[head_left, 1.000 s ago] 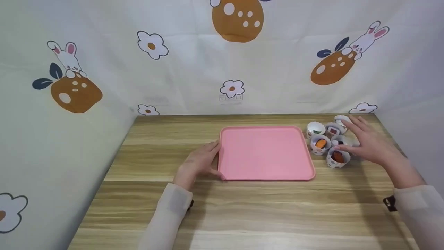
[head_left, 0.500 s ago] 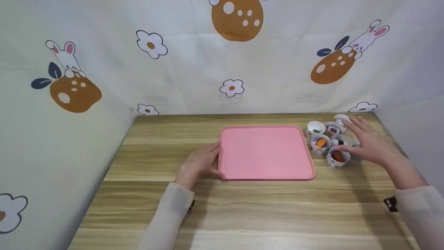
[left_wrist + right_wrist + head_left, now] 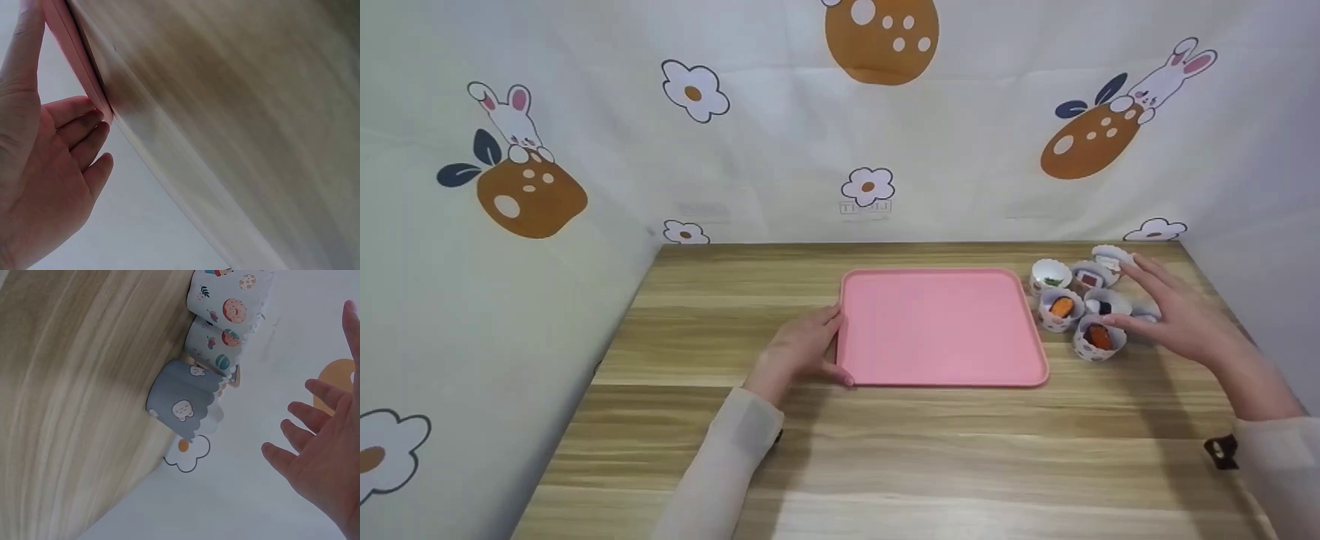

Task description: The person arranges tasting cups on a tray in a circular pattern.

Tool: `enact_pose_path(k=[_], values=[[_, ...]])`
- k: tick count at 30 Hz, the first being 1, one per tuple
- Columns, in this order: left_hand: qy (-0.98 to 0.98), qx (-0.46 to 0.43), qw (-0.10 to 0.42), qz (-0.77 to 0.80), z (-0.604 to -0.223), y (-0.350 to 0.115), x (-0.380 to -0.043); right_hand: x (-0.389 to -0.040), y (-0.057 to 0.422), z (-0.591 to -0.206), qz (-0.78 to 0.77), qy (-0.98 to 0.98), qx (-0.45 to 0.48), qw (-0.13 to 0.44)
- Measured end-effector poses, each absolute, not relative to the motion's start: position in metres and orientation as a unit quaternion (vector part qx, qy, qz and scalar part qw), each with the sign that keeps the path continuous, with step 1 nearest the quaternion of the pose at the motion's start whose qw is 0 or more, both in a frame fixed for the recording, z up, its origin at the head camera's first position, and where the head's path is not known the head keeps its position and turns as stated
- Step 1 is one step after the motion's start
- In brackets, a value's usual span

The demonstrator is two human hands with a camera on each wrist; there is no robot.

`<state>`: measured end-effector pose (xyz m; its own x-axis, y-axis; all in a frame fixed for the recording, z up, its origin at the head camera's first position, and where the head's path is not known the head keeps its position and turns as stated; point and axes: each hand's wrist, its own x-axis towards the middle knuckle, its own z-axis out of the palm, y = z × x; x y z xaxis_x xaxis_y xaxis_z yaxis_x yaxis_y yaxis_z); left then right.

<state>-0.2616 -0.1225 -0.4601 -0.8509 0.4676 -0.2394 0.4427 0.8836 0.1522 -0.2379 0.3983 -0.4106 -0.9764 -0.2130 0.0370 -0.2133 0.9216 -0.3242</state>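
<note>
A pink tray (image 3: 941, 326) lies flat on the wooden table. My left hand (image 3: 799, 345) rests at its left side, fingertips against the edge and thumb at the near left corner. The left wrist view shows that hand (image 3: 59, 174) with loosely bent fingers touching the tray's rim (image 3: 79, 56). Over a cluster of paper cups, my right hand (image 3: 1196, 319) hovers with spread fingers and holds nothing. An orange-topped sushi piece (image 3: 1062, 307) sits in one cup, a dark red-topped piece (image 3: 1099, 337) in the nearest cup (image 3: 1091, 352). In the right wrist view a grey-blue cup (image 3: 180, 402) stands beside the hand.
Behind the front cups stand a white cup with something green (image 3: 1051, 279), a cup with a white-and-red piece (image 3: 1089, 279) and a back cup (image 3: 1110, 259). A patterned curtain (image 3: 772, 150) borders the table at the back and both sides.
My right hand has shifted slightly to the right above the cups. The left hand stays at the tray's edge. The head view has shifted a little.
</note>
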Motion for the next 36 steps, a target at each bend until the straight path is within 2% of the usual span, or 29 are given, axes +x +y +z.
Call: enact_pose_path(k=[10,22,36], values=[[0.960,0.222,0.159,0.062,-0.454,-0.121,-0.262,-0.237,0.416,-0.417,0.208,-0.973,0.098,0.026],[0.957,0.227,0.170,0.055,-0.448,-0.120,-0.262,-0.240,0.431,-0.430,0.286,-0.954,0.085,0.027],[0.959,0.230,0.163,0.040,-0.447,-0.116,-0.260,-0.247,0.438,-0.434,0.383,-0.923,0.042,-0.004]])
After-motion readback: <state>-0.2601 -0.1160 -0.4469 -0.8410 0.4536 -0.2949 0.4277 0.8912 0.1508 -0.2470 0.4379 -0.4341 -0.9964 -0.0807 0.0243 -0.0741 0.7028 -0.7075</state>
